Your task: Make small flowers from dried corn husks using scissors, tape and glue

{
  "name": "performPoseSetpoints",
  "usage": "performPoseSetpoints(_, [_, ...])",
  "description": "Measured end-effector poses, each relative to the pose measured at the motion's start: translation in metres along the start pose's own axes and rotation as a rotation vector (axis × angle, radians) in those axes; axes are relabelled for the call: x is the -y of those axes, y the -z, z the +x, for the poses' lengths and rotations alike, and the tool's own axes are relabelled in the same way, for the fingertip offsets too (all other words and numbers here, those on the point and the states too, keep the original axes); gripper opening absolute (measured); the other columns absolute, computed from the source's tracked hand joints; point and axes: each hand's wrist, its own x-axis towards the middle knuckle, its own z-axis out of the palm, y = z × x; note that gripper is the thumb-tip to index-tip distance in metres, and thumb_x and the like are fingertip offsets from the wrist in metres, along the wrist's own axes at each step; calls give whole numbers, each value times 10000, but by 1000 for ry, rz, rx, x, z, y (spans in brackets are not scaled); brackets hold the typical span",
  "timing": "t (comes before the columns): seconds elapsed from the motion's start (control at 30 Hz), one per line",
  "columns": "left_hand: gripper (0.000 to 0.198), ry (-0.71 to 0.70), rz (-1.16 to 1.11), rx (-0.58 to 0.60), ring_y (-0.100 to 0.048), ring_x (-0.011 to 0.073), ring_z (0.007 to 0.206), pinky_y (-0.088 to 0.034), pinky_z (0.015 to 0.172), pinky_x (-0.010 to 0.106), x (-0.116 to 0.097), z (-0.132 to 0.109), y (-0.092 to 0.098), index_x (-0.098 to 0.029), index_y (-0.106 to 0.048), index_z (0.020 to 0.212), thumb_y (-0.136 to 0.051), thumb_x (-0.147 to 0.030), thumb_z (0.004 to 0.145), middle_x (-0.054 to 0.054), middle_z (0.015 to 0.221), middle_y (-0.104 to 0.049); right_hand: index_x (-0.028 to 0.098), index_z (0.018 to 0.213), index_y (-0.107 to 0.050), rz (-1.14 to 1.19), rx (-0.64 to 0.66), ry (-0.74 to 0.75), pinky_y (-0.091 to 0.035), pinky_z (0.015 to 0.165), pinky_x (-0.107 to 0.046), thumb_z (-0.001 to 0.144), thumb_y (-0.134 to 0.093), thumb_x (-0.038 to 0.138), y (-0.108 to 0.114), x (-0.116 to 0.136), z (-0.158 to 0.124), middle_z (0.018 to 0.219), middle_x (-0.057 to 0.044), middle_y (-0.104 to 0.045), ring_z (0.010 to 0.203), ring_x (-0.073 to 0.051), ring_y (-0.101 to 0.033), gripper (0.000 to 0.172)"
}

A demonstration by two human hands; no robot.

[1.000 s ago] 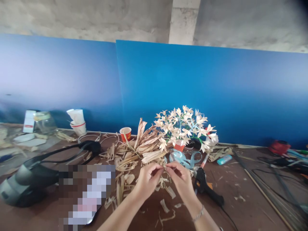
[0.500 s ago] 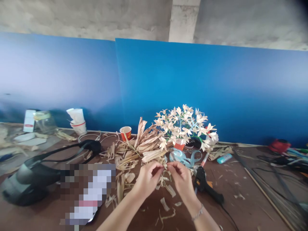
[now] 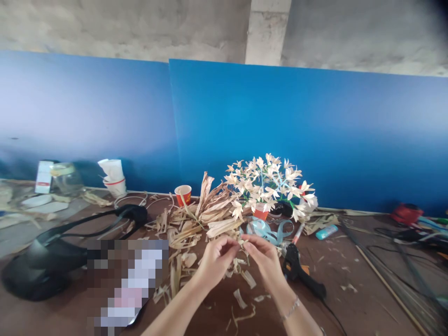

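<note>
My left hand (image 3: 220,255) and my right hand (image 3: 262,254) meet over the middle of the table, thumb and fingertips pinched together. Between them is a small pale piece of dried husk (image 3: 242,241), mostly hidden by the fingers. Just beyond, dried corn husks (image 3: 215,205) lie in a loose heap. Cream husk flowers (image 3: 269,184) on green stems stand in a red-and-white paper cup (image 3: 261,212). A coil of light blue ribbon (image 3: 264,229) rests in front of that cup. Right of my right hand lies a black glue gun (image 3: 303,270).
On the left are a black headset-like object (image 3: 38,270) and a blurred-out phone (image 3: 131,284). Paper cups (image 3: 115,186), a glass jar (image 3: 66,179) and an orange cup (image 3: 183,195) stand along the blue panel (image 3: 245,116). Cables and a light blue item (image 3: 326,232) lie right. Husk scraps litter the brown tabletop.
My fingertips have shifted slightly around the husk piece, which shows a little more between them. The view has tilted up slightly; the things on the table stay put.
</note>
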Motion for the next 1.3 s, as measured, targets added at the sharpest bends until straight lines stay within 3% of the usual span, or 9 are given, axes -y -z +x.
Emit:
performPoseSetpoints(0.1, [171, 47, -59, 26, -422, 85, 482, -334, 466, 186, -1, 0, -2, -133, -592, 701, -542, -288, 753, -24, 538, -509, 174, 660, -663, 19, -31, -2, -442, 621, -260, 673, -668, 375, -2, 0, -1, 674, -27, -609, 645, -148, -533, 202])
performPoseSetpoints(0.27, [126, 18, -60, -10, -455, 89, 503, -348, 476, 184, 0, -2, -8, -139, -602, 738, -586, -263, 720, -20, 580, -552, 167, 538, -515, 28, -73, 26, -360, 495, -209, 662, -673, 370, -5, -1, -2, 519, 38, -462, 504, -89, -405, 285])
performPoseSetpoints(0.37, [152, -2, -23, -41, -450, 86, 500, -349, 486, 185, 1, -4, -10, -136, -590, 661, -575, -268, 735, -23, 555, -541, 170, 527, -477, 22, -74, 49, -346, 490, -205, 680, -658, 358, -6, -1, -3, 511, 49, -419, 498, -80, -374, 302])
performPoseSetpoints(0.57, [182, 11, -39, -53, -450, 89, 507, -341, 485, 187, 4, -4, -10, -131, -617, 676, -566, -290, 748, -16, 559, -547, 165, 698, -624, 13, 5, 25, -419, 602, -253, 680, -656, 354, -5, 2, -2, 672, -13, -571, 631, -132, -506, 192])
performPoseSetpoints(0.7, [211, 10, -6, -36, -476, 103, 522, -358, 498, 196, 6, -3, -10, -130, -627, 660, -582, -323, 735, -2, 572, -572, 168, 553, -545, -66, -11, 73, -389, 536, -229, 709, -622, 366, -5, 4, -2, 550, 20, -481, 541, -105, -436, 264])
performPoseSetpoints(0.93, [138, -83, 112, -61, -544, 152, 636, -408, 595, 234, 6, -4, -9, -154, -658, 689, -577, -256, 733, 33, 668, -622, 181, 536, -437, -152, -86, 131, -328, 471, -203, 718, -613, 359, -5, -1, -2, 520, 50, -374, 497, -83, -346, 309])
performPoseSetpoints(1.0, [134, -97, 124, -65, -552, 160, 659, -414, 622, 242, 6, -4, -8, -157, -660, 679, -576, -246, 734, 37, 675, -624, 181, 529, -437, -139, -96, 126, -328, 467, -201, 707, -624, 363, -4, -1, -2, 516, 51, -370, 496, -83, -346, 316])
performPoseSetpoints(1.17, [173, -54, 95, -31, -555, 158, 656, -418, 630, 243, 5, -3, -7, -147, -665, 678, -566, -270, 750, 38, 666, -627, 167, 612, -569, -64, 17, 32, -375, 531, -222, 703, -624, 386, -2, 4, -1, 584, 11, -502, 556, -109, -436, 244])
performPoseSetpoints(1.3, [133, -38, 61, -28, -558, 156, 658, -427, 614, 233, 4, -3, -8, -143, -662, 728, -592, -255, 723, 37, 685, -637, 166, 508, -511, -70, 8, 43, -349, 511, -219, 695, -628, 389, -3, 5, -1, 512, 35, -436, 513, -94, -387, 314])
